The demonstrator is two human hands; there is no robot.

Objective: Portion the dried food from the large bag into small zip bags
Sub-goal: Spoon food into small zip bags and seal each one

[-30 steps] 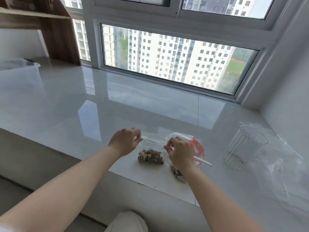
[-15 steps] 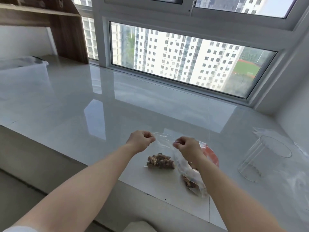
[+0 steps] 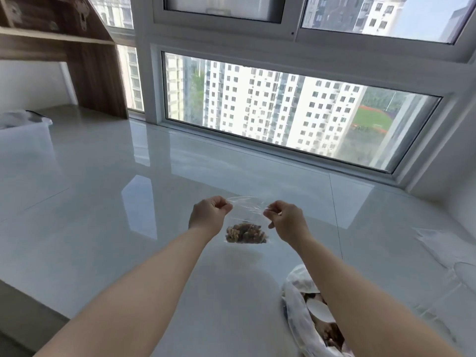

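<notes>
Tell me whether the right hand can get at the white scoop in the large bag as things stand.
Probably not yet: the right hand pinches the small zip bag's top corner, as does the left hand. The scoop lies close beneath the right forearm in the large bag, nothing covering it, so letting go should suffice.

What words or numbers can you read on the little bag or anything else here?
None can be read.
small zip bag, pinched at its top by the left hand and right hand: clear plastic, no print.
large bag: no label shows.
Buildings outside the window: no signs legible.
</notes>
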